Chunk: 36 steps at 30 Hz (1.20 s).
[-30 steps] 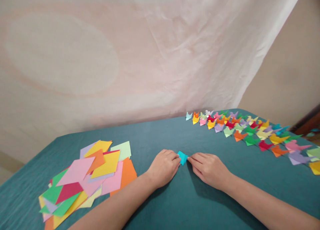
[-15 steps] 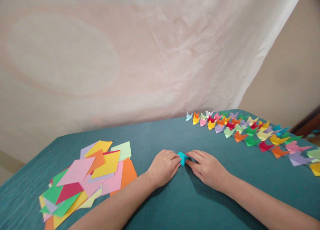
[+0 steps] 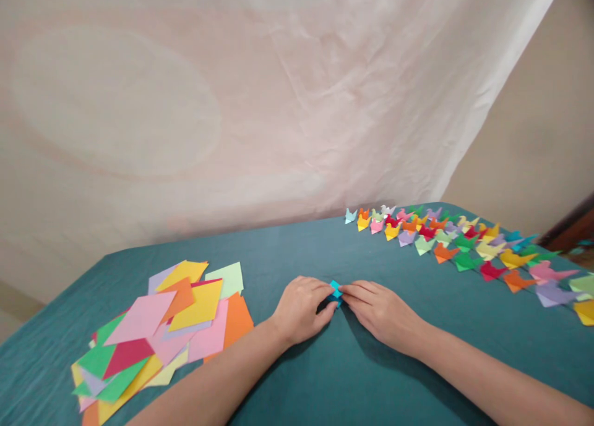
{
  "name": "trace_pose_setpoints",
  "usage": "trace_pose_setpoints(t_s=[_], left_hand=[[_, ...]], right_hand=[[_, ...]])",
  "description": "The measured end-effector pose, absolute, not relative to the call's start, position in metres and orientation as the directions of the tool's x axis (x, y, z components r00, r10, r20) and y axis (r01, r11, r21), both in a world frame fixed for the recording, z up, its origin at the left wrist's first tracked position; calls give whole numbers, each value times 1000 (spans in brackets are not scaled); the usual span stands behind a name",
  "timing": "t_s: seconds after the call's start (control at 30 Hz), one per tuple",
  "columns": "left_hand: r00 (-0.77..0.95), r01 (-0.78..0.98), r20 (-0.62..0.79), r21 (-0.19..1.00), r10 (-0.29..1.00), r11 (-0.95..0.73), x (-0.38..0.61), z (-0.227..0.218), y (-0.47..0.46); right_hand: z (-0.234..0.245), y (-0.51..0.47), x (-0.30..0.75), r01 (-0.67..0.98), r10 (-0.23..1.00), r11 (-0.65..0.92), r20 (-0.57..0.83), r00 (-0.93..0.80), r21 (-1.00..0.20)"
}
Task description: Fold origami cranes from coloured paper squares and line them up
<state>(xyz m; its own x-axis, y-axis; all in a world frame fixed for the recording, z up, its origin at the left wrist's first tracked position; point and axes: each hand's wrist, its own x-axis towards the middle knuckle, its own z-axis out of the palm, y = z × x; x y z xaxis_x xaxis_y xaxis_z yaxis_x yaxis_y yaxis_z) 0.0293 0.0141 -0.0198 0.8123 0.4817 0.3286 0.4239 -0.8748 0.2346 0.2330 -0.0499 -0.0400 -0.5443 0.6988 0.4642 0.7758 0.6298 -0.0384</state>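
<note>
Both hands, the left hand and the right hand, pinch a small folded blue paper between their fingertips on the teal table, fingers narrowly closed.

The small folded paper is bright turquoise, on a plain teal tablecloth. The loose paper squares are pink, yellow, orange, green, red, lilac and pale green. The paper birds repeat those colours. The backdrop sheet is plain creamy pink

A matt teal cloth covers the surface. Lower left, the coloured squares are smooth matt paper. The backdrop sheet is creased fabric.
</note>
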Motion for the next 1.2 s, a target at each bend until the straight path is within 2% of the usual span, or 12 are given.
trace_pose_setpoints(t_s=[0.2, 0.3, 0.47, 0.73, 0.8, 1.03, 1.1, 1.2], left_hand=[[757, 496, 336, 264, 561, -827, 30, -21, 15], [740, 540, 321, 242, 591, -806, 31, -22, 17], [761, 576, 285, 117, 583, -809, 35, -21, 19], [823, 532, 300, -113, 482, -839, 40, -17, 17], [826, 523, 312, -115, 469, -845, 40, -18, 17], [804, 541, 267, 40, 531, -840, 43, -24, 19], [807, 545, 261, 15, 530, -838, 44, -23, 20], [827, 545, 224, -90, 516, -834, 47, -20, 19]], right_hand=[[-39, -50, 232, 774, 691, 632, 479, -541, -37], [-37, -50, 231, 765, 682, 644, 470, -561, -22], [-36, -52, 229, 762, 688, 647, 417, -593, 17], [-36, -52, 226, 817, 741, 577, 413, -529, 12], [-37, -51, 226, 821, 747, 571, 402, -529, 19], [-39, -50, 225, 829, 770, 559, 374, -517, -4], [-39, -50, 225, 828, 771, 561, 378, -512, -23], [-37, -50, 224, 830, 778, 555, 380, -501, -42]])
